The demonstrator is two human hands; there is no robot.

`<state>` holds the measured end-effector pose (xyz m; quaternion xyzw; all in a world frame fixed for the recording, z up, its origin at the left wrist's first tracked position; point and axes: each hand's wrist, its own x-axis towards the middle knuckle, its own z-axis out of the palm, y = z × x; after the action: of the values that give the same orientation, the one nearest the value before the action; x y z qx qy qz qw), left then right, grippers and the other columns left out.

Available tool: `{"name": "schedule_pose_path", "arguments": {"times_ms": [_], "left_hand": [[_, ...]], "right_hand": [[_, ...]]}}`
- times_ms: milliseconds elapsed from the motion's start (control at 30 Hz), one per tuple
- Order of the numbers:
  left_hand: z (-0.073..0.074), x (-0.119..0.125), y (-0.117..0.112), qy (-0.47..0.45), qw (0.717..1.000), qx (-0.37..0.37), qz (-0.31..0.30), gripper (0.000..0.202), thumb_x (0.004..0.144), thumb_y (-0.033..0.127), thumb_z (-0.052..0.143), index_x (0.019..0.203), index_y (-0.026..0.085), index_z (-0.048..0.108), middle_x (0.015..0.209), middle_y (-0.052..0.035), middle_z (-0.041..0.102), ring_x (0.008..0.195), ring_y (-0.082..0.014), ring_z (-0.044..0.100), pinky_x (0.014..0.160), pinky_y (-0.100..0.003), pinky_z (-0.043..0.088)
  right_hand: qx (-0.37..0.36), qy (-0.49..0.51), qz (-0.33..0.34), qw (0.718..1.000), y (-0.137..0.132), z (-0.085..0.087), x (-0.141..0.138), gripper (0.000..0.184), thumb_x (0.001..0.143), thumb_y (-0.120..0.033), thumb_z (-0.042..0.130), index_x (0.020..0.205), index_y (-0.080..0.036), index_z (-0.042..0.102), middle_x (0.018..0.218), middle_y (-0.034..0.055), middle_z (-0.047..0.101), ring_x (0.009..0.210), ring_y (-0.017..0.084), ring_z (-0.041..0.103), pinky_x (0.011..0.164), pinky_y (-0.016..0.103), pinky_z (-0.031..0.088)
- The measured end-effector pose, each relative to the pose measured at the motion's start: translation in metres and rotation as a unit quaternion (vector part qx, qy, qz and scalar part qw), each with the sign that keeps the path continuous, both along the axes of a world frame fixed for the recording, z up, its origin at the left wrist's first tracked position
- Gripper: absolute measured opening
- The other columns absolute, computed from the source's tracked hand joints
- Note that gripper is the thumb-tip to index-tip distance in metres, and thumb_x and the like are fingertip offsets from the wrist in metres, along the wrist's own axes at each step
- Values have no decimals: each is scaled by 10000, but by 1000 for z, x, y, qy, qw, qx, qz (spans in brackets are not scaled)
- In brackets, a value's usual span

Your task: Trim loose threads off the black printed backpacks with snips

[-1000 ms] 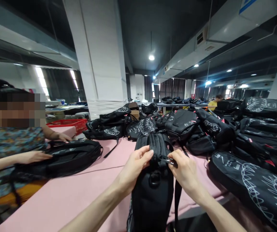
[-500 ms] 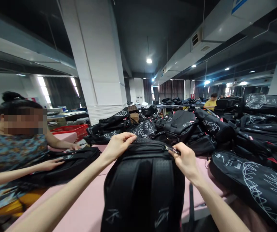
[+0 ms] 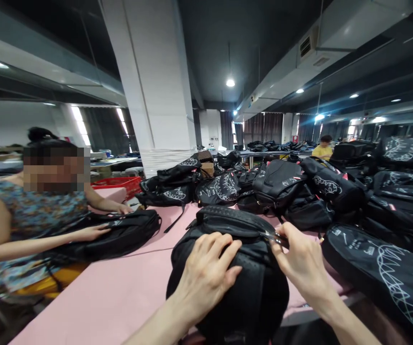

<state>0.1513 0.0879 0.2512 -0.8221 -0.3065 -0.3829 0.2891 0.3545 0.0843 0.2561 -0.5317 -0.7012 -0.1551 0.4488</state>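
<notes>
A black backpack (image 3: 253,287) stands before me on a pink-covered table, its padded strap side facing me. Across its top runs a textured band beside a zipper. My left hand (image 3: 209,273) rests palm down on the bag's upper part, fingers slightly bent and the thumb apart. What lies under that palm is hidden. In my right hand (image 3: 298,254), at the bag's top right corner, is a small dark tool with shiny blades, seemingly thread snips (image 3: 277,238). Their tips are against the zipper end.
A co-worker (image 3: 53,201) at left handles another black backpack (image 3: 130,235) on the pink table (image 3: 120,287). Many black backpacks (image 3: 278,179) are heaped behind mine. One with white scribbles (image 3: 375,268) lies close at right. A red crate (image 3: 123,184) stands beyond, near a white pillar (image 3: 156,86).
My left hand has left the bag's top left edge and come down onto its near side. The backpack's top has tilted toward me. My right hand still keeps the snips at the corner.
</notes>
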Motion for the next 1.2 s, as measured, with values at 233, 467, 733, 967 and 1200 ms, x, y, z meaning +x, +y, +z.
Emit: {"name": "schedule_pose_path", "arguments": {"times_ms": [233, 467, 733, 967, 1200], "left_hand": [[-8, 0, -7, -9, 999, -30, -42, 289, 869, 228, 430, 1084, 113, 586, 1124, -116, 594, 1076, -248, 493, 906, -380, 399], [-6, -8, -7, 21, 999, -23, 11, 377, 835, 271, 470, 1170, 113, 537, 1260, -109, 555, 1058, -247, 531, 876, -377, 412], [-9, -11, -32, 20, 992, -83, -91, 398, 822, 369, 510, 1141, 136, 554, 1085, -88, 650, 961, -229, 565, 836, -377, 443], [19, -40, -1, -194, 977, -55, -64, 318, 861, 246, 500, 1171, 178, 526, 1132, -100, 613, 1108, -219, 506, 904, -360, 444], [12, -39, 1, -258, 926, -162, -221, 276, 888, 203, 436, 654, 151, 572, 604, -18, 595, 602, -116, 573, 620, -238, 476]], "right_hand": [[-154, 141, 151, 966, 13, 9, -5, 182, 698, -171, 511, 879, -186, 530, 709, 15, 592, 654, 163, 572, 598, 259, 414], [-219, 238, 292, 900, 44, 30, -12, 278, 749, -404, 591, 866, -162, 663, 799, 33, 644, 762, 183, 593, 701, 286, 452], [-287, 171, 394, 856, 76, 41, -33, 184, 693, -290, 633, 785, -144, 698, 820, 38, 671, 768, 174, 594, 704, 271, 437], [-284, 210, 335, 874, 94, 30, -55, 233, 707, -334, 595, 794, -138, 688, 763, 23, 675, 719, 166, 597, 667, 257, 431], [-233, 145, 292, 916, 84, 21, -48, 206, 771, -308, 557, 841, -167, 692, 814, 26, 697, 756, 185, 616, 704, 274, 455]]}}
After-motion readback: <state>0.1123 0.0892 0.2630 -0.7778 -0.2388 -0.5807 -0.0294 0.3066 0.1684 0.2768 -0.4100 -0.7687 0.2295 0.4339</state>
